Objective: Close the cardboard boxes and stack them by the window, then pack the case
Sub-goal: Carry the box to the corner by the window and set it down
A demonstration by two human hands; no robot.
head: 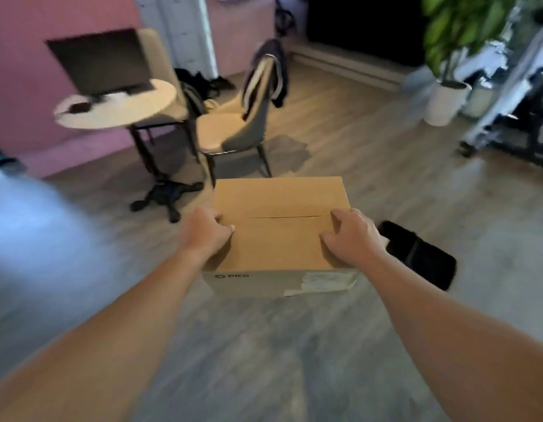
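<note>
Both hands, left hand (206, 231) and right hand (352, 236), gripped the closed cardboard box (279, 226), fingers (335, 216) clamped on its 9 and 3 o'clock edges; it looked stiff and light.

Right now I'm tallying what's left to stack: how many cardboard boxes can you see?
1. The cardboard box sits in front of the person, flaps closed, with the left hand and right hand gripping its sides. Others may be out of frame.

There was one closed cardboard box (280, 226), gripped by two hands, the left hand (204, 231) and the right hand (354, 236). One black case (419, 254) lay beside it. There were two chairs (233, 129), one round tabletop (118, 105), one laptop (101, 60) and one potted plant (446, 56).
</note>
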